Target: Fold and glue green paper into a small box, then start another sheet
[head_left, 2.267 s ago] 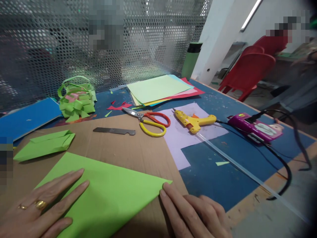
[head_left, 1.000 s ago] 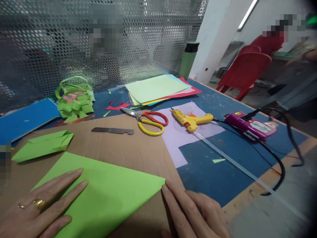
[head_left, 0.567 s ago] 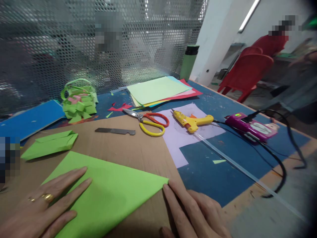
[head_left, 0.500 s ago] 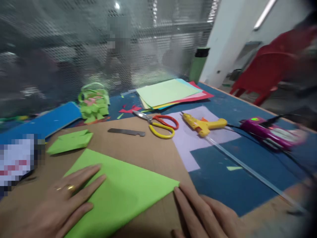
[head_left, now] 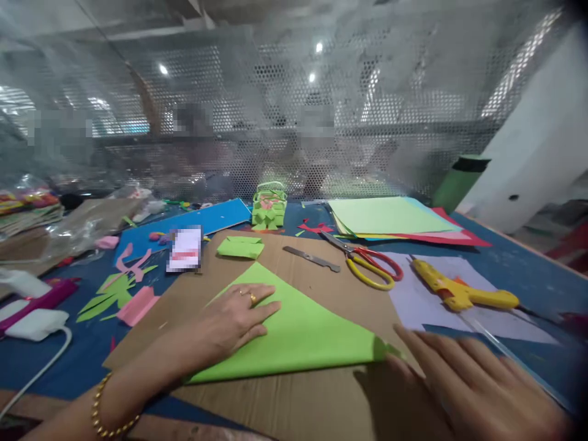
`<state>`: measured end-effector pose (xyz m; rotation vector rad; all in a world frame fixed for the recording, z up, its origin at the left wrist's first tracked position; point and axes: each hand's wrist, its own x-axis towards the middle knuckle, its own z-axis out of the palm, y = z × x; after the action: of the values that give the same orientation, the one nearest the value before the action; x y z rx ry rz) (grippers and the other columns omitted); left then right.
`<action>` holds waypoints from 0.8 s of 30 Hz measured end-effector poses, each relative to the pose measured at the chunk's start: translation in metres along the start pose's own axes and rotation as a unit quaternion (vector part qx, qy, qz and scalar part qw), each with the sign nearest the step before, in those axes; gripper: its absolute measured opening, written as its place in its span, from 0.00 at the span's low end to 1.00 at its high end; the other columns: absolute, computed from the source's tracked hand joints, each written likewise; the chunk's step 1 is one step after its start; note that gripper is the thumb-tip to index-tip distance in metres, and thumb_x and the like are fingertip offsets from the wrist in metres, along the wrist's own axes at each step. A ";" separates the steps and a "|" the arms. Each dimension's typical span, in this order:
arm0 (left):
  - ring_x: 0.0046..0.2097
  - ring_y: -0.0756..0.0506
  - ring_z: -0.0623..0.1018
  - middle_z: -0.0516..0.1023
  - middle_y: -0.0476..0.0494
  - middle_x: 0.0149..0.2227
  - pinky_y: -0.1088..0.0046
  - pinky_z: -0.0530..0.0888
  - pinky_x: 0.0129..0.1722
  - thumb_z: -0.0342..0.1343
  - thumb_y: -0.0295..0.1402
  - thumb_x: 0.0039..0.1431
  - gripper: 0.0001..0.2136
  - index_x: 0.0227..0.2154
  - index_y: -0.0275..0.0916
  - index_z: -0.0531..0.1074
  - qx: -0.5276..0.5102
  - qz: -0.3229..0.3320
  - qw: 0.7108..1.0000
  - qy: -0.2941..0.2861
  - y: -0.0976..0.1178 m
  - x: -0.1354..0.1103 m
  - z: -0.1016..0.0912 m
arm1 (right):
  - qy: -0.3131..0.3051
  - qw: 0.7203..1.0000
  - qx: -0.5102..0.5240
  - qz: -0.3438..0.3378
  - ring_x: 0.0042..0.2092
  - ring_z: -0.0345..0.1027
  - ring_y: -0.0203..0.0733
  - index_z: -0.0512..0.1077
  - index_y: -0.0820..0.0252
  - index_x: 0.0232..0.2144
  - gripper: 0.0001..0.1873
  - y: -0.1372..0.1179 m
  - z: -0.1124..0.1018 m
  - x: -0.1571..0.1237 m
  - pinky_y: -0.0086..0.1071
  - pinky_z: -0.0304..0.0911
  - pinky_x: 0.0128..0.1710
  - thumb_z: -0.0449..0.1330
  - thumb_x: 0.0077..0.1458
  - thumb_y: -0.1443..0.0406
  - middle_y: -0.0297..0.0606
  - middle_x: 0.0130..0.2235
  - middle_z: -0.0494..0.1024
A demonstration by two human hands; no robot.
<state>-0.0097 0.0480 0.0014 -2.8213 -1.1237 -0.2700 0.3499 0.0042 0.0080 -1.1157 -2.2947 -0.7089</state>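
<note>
A bright green paper sheet (head_left: 298,331), folded into a triangle, lies on a brown cardboard sheet (head_left: 294,398). My left hand (head_left: 234,318) rests flat on the paper's left part, fingers stretched out, with a gold ring and a bead bracelet. My right hand (head_left: 463,380) lies open on the cardboard beside the paper's right tip, whose corner is lifted a little at my fingertips. A smaller folded green piece (head_left: 240,246) sits farther back on the cardboard.
Behind are a metal blade (head_left: 311,258), scissors (head_left: 367,263) with red and yellow handles, a yellow glue gun (head_left: 463,293) on lilac paper, a stack of coloured sheets (head_left: 395,217), a green paper basket (head_left: 269,211), a blue board (head_left: 202,222), paper scraps at left, and a perforated metal screen.
The camera has swung left and pulled back, showing more of the table's left side. Both hands stay on the green paper; its right tip now curls up at my right fingers.
</note>
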 end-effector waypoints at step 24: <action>0.53 0.33 0.75 0.73 0.30 0.53 0.55 0.72 0.52 0.54 0.37 0.68 0.14 0.53 0.42 0.75 -0.031 -0.009 0.997 0.065 0.000 0.003 -0.001 | -0.457 0.871 0.120 0.136 0.48 0.73 0.46 0.72 0.59 0.51 0.16 -0.062 0.070 0.192 0.43 0.72 0.47 0.60 0.65 0.58 0.42 0.53 0.75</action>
<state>-0.0074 0.0498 0.0029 -2.8005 -1.1341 -0.4906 0.1806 0.1231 0.0604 -1.8626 -2.7254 0.3163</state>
